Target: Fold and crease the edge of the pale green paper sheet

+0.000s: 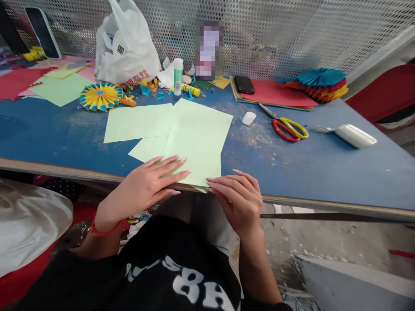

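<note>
Several pale green paper sheets (197,134) lie overlapping on the blue table (324,168), the top one reaching the near edge. My left hand (145,185) rests flat on that sheet's near left part, fingers stretched out. My right hand (238,198) has its fingers curled at the sheet's near corner, pinching the paper edge at the table's rim.
Red-and-yellow scissors (290,128), a white cap (248,118), a white tool (352,135), a glue stick (178,76), a yellow paper fan (101,96), a white plastic bag (126,43), a phone (244,84) on red paper, folded coloured fans (319,84), mesh wall behind.
</note>
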A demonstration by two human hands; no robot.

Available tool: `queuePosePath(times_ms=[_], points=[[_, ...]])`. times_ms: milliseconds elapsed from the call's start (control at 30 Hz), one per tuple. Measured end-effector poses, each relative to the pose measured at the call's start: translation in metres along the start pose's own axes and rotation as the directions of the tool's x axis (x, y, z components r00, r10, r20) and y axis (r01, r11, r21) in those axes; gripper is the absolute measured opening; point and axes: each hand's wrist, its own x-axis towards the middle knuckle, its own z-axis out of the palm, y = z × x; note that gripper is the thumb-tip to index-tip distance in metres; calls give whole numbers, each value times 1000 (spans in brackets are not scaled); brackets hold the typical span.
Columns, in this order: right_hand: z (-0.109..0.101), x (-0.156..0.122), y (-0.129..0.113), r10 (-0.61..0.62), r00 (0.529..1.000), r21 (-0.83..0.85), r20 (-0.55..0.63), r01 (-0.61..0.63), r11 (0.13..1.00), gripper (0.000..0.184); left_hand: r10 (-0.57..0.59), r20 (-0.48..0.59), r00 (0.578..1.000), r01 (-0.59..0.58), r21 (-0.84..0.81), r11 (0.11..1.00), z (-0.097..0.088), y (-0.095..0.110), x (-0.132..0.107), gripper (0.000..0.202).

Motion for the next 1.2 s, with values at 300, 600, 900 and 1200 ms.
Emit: queuePosePath(times_ms=[300, 600, 900, 1200], points=[[1, 13, -4, 257, 964, 36, 63, -259, 965, 15, -199, -351, 915, 92, -299, 950, 13, 4, -1, 21], [14, 13, -7, 304, 952, -133, -41, -307, 942, 21, -448, -417, 791, 222, -486, 845, 16, 12, 13, 8], [20, 1, -7, 28, 999, -219, -25, -33, 975, 22, -278, -462, 842, 217, -180, 959, 22, 21, 14, 22], [8, -9, -16, 124, 983, -203, 138, -94, 975, 38, -205, -387, 899, 212, -25, 977, 26, 29, -5, 37]])
